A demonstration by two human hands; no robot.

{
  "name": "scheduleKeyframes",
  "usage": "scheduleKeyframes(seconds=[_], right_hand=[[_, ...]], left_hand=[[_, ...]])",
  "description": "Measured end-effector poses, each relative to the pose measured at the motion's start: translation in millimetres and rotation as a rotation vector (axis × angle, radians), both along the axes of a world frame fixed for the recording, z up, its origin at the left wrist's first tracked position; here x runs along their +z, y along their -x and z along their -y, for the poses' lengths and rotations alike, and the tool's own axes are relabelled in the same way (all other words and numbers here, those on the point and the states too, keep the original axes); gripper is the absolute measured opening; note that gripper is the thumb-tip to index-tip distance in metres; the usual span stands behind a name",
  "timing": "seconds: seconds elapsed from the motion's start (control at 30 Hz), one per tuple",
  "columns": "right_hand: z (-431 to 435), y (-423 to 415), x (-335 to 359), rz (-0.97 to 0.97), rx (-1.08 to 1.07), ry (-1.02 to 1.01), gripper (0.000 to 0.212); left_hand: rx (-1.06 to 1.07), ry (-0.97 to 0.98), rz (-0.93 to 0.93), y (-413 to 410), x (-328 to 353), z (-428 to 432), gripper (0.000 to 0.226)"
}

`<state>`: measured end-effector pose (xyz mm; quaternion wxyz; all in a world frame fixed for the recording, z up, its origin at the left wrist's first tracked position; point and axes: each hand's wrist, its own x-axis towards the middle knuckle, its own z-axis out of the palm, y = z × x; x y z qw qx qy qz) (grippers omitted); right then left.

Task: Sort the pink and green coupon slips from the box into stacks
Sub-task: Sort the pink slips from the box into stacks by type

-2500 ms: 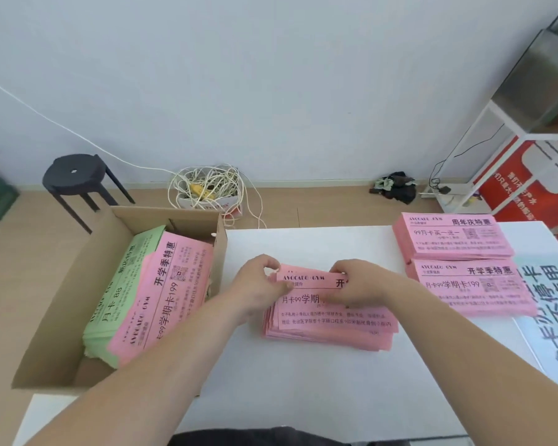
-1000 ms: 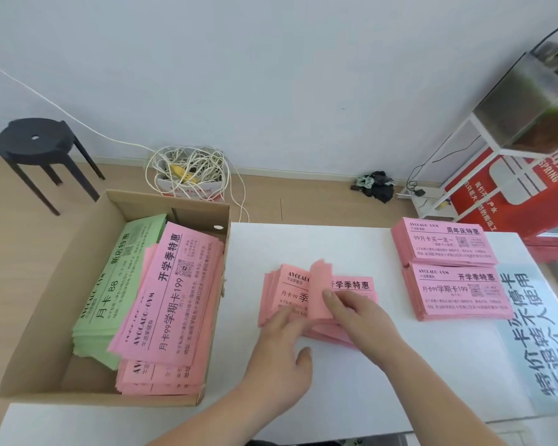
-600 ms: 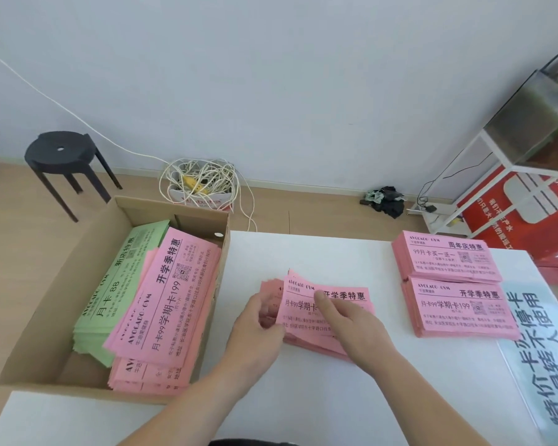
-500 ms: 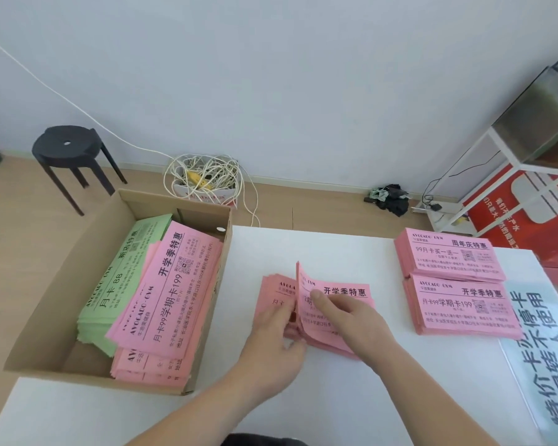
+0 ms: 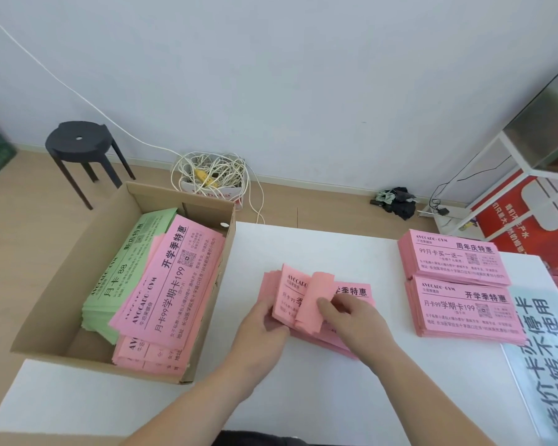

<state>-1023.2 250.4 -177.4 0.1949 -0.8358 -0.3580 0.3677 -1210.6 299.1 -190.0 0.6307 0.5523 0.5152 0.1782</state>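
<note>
A loose bundle of pink coupon slips [image 5: 292, 296] lies on the white table [image 5: 303, 397] in the middle. My left hand [image 5: 261, 326] holds the bundle's left edge. My right hand [image 5: 351, 317] pinches one pink slip [image 5: 313, 294], bent upward so its blank back shows. The cardboard box [image 5: 78, 262] at the left holds green slips [image 5: 123, 268] and pink slips [image 5: 171, 281] leaning on top of them. Two squared pink stacks sit at the right, a far one [image 5: 455, 255] and a near one [image 5: 464, 309].
A printed white sign [image 5: 548, 365] lies at the table's right edge. On the floor behind are a black stool [image 5: 81, 149], a tangle of white cable [image 5: 210, 175], dark clutter [image 5: 397, 201] and a white rack with a red board [image 5: 535, 201].
Both hands stayed on the middle bundle, leafing through it. My right hand has curled one slip up higher, blank back showing; my left hand has shifted along the left edge.
</note>
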Motion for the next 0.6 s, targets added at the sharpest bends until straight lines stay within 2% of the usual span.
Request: scheduleKeyframes(seconds=[0.1,0.23,0.37,0.5,0.53,0.6], right_hand=[[-1.2,1.7,-5.7,0.07,0.024,0.003,0.026],[1.9,0.8,-6.1,0.048,0.018,-0.021,0.027],[0.7,3.4,-0.5,0.012,-0.002,-0.021,0.038],[0.1,4.4,2.0,-0.017,-0.028,0.006,0.079],[0.4,3.9,1.7,-0.01,-0.031,0.009,0.082],[1.2,3.3,1.0,0.012,-0.027,-0.002,0.071]], left_hand=[[0.08,0.062,0.027,3.2,2.7,-7.8,0.047],[-0.07,-0.069,-0.018,0.9,0.8,-8.3,0.059],[-0.182,-0.197,-0.167,4.8,-11.6,-1.0,0.071],[-0.337,-0.327,-0.195,7.9,-15.7,8.6,0.076],[-0.396,-0.348,-0.2,6.2,-14.6,11.3,0.077],[-0.481,-0.366,-0.224,2.7,-14.9,17.1,0.079]])
